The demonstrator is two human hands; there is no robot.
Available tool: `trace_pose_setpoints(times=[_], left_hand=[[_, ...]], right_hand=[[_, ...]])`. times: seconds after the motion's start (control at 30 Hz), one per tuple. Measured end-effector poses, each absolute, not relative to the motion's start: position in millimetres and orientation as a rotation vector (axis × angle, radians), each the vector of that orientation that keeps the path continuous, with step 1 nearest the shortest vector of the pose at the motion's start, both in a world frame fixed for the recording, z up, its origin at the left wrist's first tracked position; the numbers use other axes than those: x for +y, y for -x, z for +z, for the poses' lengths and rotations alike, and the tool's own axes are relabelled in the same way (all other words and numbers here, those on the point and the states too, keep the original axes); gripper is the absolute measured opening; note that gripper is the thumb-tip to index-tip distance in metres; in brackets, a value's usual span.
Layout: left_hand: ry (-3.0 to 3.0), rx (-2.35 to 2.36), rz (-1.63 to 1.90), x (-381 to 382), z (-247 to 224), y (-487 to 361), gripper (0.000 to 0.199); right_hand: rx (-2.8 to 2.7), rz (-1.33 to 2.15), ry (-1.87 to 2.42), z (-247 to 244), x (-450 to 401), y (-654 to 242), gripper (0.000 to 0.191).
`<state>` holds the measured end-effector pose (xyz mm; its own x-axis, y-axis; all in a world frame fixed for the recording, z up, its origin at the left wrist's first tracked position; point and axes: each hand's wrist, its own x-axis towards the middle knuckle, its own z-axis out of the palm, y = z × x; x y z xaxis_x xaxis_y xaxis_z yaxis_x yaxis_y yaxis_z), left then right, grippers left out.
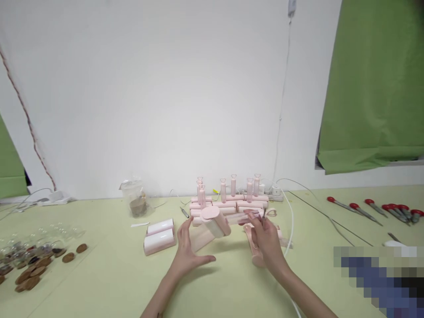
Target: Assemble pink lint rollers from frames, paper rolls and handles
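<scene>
My left hand (188,249) is open, thumb and fingers spread apart, beside a clear pinkish sleeve (202,238). At the sleeve's upper end is a pale pink flat-sided case (214,221) with an oval end; whether my left fingertips touch either is unclear. My right hand (266,234) is closed on a translucent pink tube (243,217), which points left toward the case. A pink loop (272,213) shows just past my right knuckles, and a thin dark tool (264,215) sticks up there. Below my right hand lies another pink case (257,256), partly hidden.
Pink cases (228,204) lie stacked behind, with small loop-topped tubes (223,191) upright on them. White-pink cases (160,238) lie left, near a plastic bag (134,198). Glass domes and wooden discs (39,269) sit far left, red-ended tools (364,212) right. A white cable (291,221) crosses the table.
</scene>
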<state>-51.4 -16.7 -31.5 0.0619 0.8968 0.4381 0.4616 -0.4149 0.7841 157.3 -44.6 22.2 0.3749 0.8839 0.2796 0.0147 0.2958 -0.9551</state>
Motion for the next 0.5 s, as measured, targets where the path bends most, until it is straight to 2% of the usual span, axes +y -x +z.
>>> trace_pose_setpoints(times=[0.07, 0.17, 0.23, 0.33, 0.5], left_hand=[[-1.853, 1.172, 1.365, -27, -25, 42, 0.091], [-1.647, 0.923, 1.341, -38, -18, 30, 0.050], [-1.540, 0.846, 1.310, -43, -16, 27, 0.031], [-1.396, 0.901, 1.377, -46, -13, 28, 0.029], [-1.182, 0.990, 1.519, -44, -7, 34, 0.035]], right_hand=[[-1.066, 0.855, 1.090, 17, -45, -151, 0.043], [-1.166, 1.050, 1.041, 12, -46, -145, 0.045], [-1.126, 1.089, 1.042, 11, -45, -145, 0.044], [-1.030, 1.061, 1.074, 9, -41, -152, 0.043], [-1.269, 0.998, 1.078, 4, -36, -165, 0.041]])
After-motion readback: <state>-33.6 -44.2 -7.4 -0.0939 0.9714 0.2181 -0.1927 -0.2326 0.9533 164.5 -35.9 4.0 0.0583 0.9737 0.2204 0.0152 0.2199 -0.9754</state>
